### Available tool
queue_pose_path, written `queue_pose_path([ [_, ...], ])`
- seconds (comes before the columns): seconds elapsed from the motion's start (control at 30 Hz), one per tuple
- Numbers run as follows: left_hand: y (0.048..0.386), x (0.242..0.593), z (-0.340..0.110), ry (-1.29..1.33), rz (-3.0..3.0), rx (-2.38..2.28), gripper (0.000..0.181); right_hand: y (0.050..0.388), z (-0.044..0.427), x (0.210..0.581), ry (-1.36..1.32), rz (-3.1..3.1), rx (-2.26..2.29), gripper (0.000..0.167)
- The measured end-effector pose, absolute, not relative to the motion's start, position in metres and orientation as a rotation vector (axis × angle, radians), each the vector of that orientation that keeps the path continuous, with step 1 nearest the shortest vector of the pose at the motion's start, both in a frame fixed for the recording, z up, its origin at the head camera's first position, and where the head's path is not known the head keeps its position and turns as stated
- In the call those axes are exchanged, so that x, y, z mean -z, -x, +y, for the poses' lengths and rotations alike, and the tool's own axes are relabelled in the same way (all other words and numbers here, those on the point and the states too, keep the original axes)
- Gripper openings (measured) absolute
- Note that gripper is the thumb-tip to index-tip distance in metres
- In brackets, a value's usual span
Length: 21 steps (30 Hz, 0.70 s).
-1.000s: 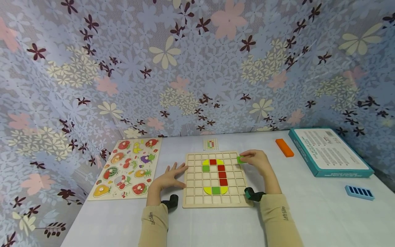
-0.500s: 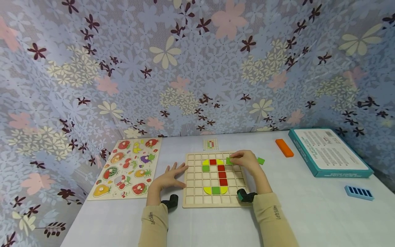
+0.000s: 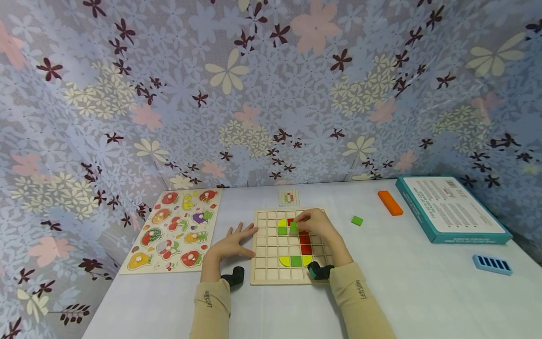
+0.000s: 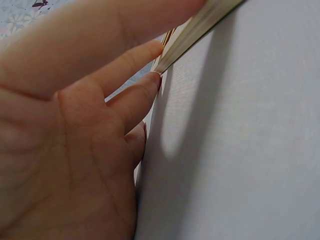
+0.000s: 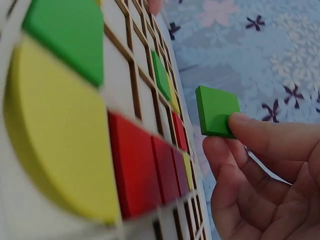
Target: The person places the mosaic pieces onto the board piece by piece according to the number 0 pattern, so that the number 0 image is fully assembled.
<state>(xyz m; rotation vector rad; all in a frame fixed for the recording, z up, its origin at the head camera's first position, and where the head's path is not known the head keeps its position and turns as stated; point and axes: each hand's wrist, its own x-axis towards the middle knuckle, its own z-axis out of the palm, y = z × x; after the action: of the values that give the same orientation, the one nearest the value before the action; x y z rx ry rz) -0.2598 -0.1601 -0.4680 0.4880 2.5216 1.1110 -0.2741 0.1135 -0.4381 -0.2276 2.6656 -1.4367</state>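
Observation:
My right hand pinches a green square tile between thumb and fingers, just above the upper middle of the wooden grid board. Red square tiles, yellow rounded tiles and green squares sit in the board's cells. Part of the top row of tiles is hidden by my right hand. At the board's left edge, my left hand rests with fingers spread, its fingertips touching the rim; the left wrist view shows the fingers against the board's side.
A small pattern card lies behind the board. To the left is a fruit puzzle board. On the right lie a loose green tile, an orange block, a teal box and a blue slotted piece.
My right hand has carried the green tile leftward from the board's right edge to its upper middle, revealing a loose green tile on the table. My left hand has stayed put.

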Motion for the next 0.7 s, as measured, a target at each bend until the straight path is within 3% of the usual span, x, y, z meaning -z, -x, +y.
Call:
queue_pose_path([
  [0.7,0.261,0.471,-0.162,-0.501,2.521,-1.118,0.084,0.266,0.074,0.44,0.273,2.677,1.302,0.008],
])
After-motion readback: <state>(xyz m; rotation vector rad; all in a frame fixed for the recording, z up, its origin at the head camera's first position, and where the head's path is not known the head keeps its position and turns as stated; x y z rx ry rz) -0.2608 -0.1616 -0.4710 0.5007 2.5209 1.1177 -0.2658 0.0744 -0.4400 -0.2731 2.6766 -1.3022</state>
